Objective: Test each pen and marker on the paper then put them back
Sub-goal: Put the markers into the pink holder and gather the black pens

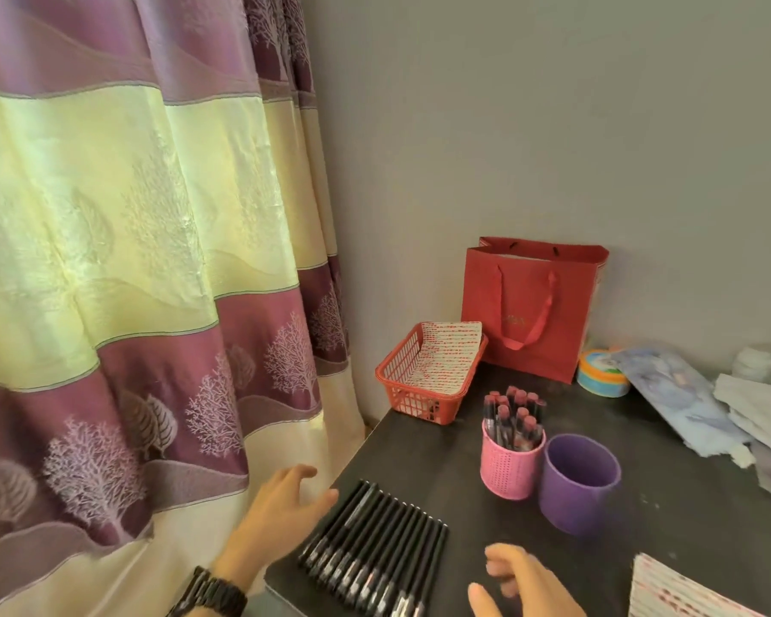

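Observation:
Several black pens [377,554] lie side by side in a row near the front left corner of the dark table [668,505]. My left hand [277,514] hovers at the row's left edge, fingers spread, holding nothing. My right hand [521,581] hangs low at the row's right end with fingers loosely bent and nothing in it. A pink cup [510,465] holds several red-capped pens [515,414]. A purple cup [579,480] stands beside it. A sheet of paper [673,592] with red marks shows at the bottom right.
A red basket [401,371] holding marked paper sits at the table's back left, with a red paper bag [530,305] behind it against the wall. A round tin [602,374], a blue packet and cloths lie at the right. A curtain [130,260] hangs left of the table.

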`<state>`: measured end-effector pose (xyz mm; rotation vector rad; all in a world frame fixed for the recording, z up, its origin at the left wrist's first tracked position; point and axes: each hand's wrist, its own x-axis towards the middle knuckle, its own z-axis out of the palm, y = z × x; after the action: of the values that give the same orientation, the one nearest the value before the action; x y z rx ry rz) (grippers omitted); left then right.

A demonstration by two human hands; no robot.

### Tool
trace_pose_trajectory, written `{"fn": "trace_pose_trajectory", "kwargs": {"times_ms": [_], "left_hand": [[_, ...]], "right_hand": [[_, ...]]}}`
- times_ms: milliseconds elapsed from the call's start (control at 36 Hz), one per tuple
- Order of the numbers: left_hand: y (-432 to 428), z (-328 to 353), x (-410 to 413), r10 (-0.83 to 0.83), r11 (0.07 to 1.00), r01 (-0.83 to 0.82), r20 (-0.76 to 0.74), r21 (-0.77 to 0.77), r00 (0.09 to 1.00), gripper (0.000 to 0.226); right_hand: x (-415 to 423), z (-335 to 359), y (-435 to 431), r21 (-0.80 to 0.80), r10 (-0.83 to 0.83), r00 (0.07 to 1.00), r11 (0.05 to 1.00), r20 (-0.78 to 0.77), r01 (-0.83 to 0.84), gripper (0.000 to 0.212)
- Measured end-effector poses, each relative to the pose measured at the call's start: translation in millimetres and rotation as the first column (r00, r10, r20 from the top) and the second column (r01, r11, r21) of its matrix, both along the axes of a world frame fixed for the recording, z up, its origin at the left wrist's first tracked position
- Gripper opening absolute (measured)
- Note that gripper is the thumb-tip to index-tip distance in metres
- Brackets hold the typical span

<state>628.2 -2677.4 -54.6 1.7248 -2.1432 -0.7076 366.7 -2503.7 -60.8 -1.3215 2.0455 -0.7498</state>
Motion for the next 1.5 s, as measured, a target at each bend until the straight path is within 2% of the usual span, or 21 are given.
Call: {"fn": "trace_pose_trajectory", "kwargs": {"times_ms": [111,250,389,528,639,861,1083,1194,1333,1500], "left_hand": [[12.5,-12.8,-2.6,-0.016,0.999,0.014,0.081,0.033,0.997,0.072],[22.6,-17.0,-19.2,-0.018,0.996,-0.001,0.232,0.085,0.973,0.086],[23.5,-15.7,-37.0,0.026,0.997,-0.055,0.393,0.062,0.919,0.093],[15.9,-16.7,-45.4,0.018,0.995,-0.064,0.479,0.08,0.878,0.103],[4.5,-16.4,-49.0,-0.054,0.983,-0.03,0.437,0.183,0.898,0.095],[1.4,-13.6,-61.0,-0.122,0.967,0.005,0.45,0.253,0.885,0.083],[-7.6,-2.7,-76.2,-0.319,0.935,0.14,0.599,0.326,0.735,0.051],[-4.2,-1.5,-79.7,-0.335,0.936,0.167,0.642,0.309,0.69,0.038],[-0.2,-4.1,-79.0,-0.313,0.948,0.181,0.661,0.262,0.682,0.032],[8.4,-13.2,-79.3,-0.238,0.971,0.16,0.63,0.179,0.739,0.037]], "right_hand": [[25.5,-10.0,-0.2,0.137,0.028,0.975,0.991,-0.222,0.003,0.052],[44.3,-12.0,-21.4,0.181,0.053,0.929,0.983,-0.367,0.015,0.077],[60.2,-12.3,-59.5,0.237,0.035,0.903,0.968,-0.427,0.075,0.102],[67.2,-16.0,-82.1,0.297,-0.008,0.919,0.945,-0.394,0.135,0.099],[64.3,-19.2,-89.2,0.326,-0.035,0.931,0.931,-0.363,0.163,0.105],[64.0,-11.0,-100.2,0.395,-0.052,0.958,0.904,-0.281,0.165,0.103],[67.5,2.7,-111.6,0.432,-0.05,0.979,0.892,-0.196,0.132,0.081],[74.4,-2.7,-112.3,0.404,-0.141,0.982,0.897,-0.127,0.181,0.092],[74.9,-15.1,-107.4,0.334,-0.1,0.981,0.931,-0.164,0.15,0.078],[64.4,-21.3,-100.0,0.292,-0.031,0.981,0.952,-0.19,0.086,0.065]]}}
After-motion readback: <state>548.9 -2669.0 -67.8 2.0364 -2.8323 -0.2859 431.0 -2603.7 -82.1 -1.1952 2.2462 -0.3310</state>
